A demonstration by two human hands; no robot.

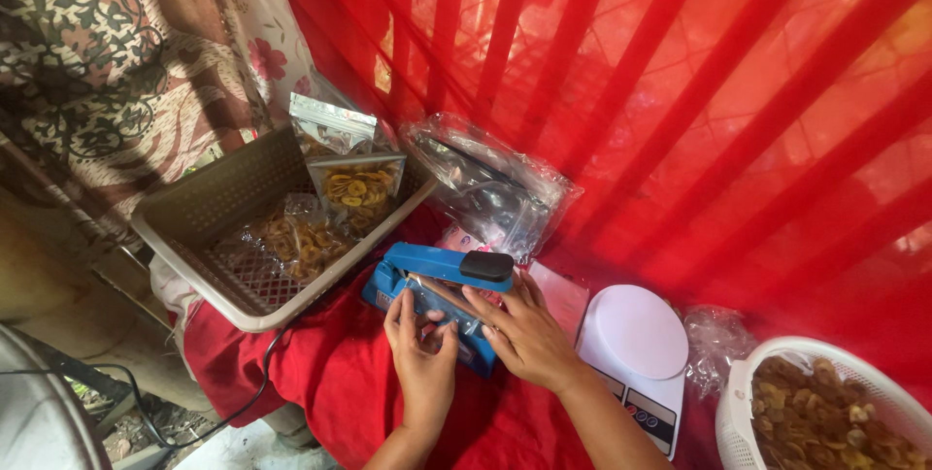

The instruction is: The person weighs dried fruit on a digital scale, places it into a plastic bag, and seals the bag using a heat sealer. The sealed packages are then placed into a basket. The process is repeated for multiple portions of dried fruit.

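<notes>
Both my hands are at the blue heat sealer (439, 287), which sits on the red cloth (330, 373) covering the surface, its arm with the black handle (486, 267) raised above the base. My left hand (422, 349) is at the near end of the sealer, fingers curled narrow and pinching the edge of a clear pouch (442, 300) that lies across the sealing bar; the grip is closed on that thin plastic. My right hand (524, 334) lies beside it, fingers spread flatter and pressing the same pouch from the other side, the fingertips touching the plastic near the bar. The pouch is between my two hands, under the lifted arm.

To the left of the sealer stands a beige slotted basket (204, 208) with several filled pouches of yellow chips (359, 193) in it, one propped upright against the far rim, others lying flat. Behind the sealer lies a heap of empty clear bags (490, 188) against the red curtain (680, 91). Just right of my right hand sits a white kitchen scale (636, 353). Farther right, at the frame's corner, a white mesh basket (743, 412) holds loose chips (825, 421). A black cord (257, 378) runs down from the sealer over the cloth's edge.
</notes>
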